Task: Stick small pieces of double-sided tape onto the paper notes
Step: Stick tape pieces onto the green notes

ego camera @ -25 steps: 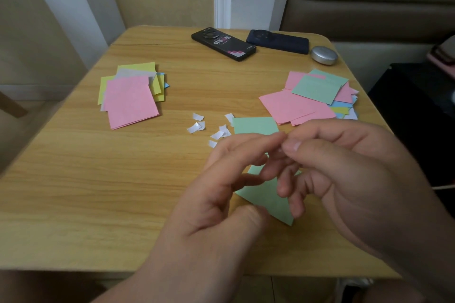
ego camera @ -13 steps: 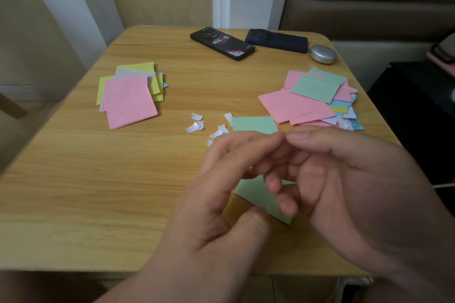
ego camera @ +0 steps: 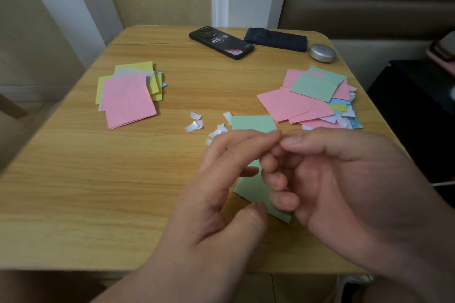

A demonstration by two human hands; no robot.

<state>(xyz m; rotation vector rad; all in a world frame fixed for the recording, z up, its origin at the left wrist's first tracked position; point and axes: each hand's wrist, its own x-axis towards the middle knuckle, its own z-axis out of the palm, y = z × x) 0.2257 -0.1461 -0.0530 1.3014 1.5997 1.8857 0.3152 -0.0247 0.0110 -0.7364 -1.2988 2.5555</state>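
Both hands worked above the near middle of the wooden table (ego camera: 98, 179). My left hand (ego camera: 216, 204) had its fingers loosely extended, with the thumb held apart from them and gripping nothing. Its forefinger tip met the thumb tip of my right hand (ego camera: 344, 179). The right fingers (ego camera: 278, 179) were curled inward under that thumb. I could not tell whether they pinched a piece of tape, because the contact point was hidden.

The green note (ego camera: 253, 123) lay flat on the table directly beneath the hands. Green paper showed on both the far side and the near side of my fingers, and I could not tell whether that was one sheet or two. Small white scraps (ego camera: 194, 125) lay just left of its far edge.

A pink-topped stack of notes (ego camera: 126, 101) sat at far left. A loose pile of notes (ego camera: 295, 106) sat at far right, near the green note. Two phones (ego camera: 221, 42) and a round silver case (ego camera: 322, 53) lay along the far edge.
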